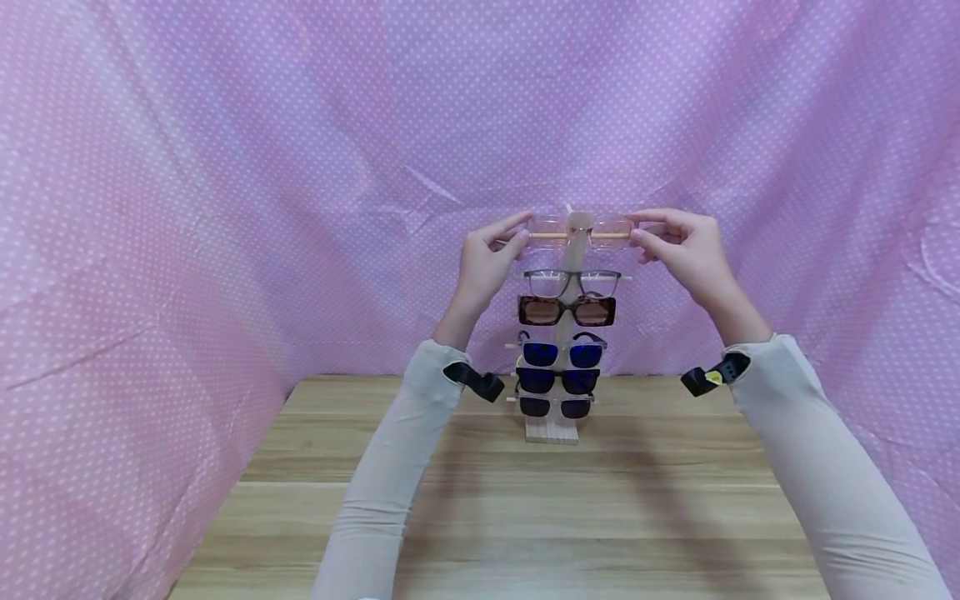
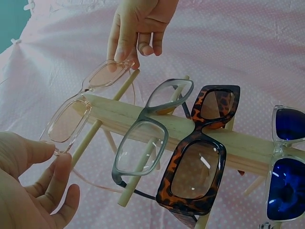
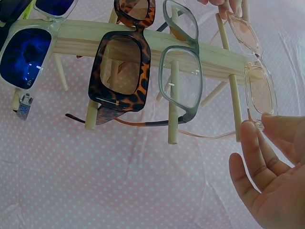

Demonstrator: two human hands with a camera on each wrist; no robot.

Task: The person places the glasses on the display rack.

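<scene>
A pair of clear pink-tinted glasses (image 2: 70, 119) sits at the top of a wooden glasses stand (image 1: 551, 429), its bridge by the post's upper end. My left hand (image 1: 483, 262) pinches one outer corner of that frame between thumb and fingers. At the opposite corner my right hand (image 1: 686, 250) pinches it the same way. Both temples reach back past the top peg (image 3: 235, 107). Just below hang grey-framed glasses (image 2: 142, 148), then tortoiseshell sunglasses (image 3: 119, 67), neither touched by a hand.
Further down the stand are several dark blue-lensed sunglasses (image 1: 558, 381). The stand's base rests on a wood-grain table (image 1: 510, 517). Behind it hangs a pink polka-dot cloth (image 1: 337, 167). Peg ends stick out on both sides of the post.
</scene>
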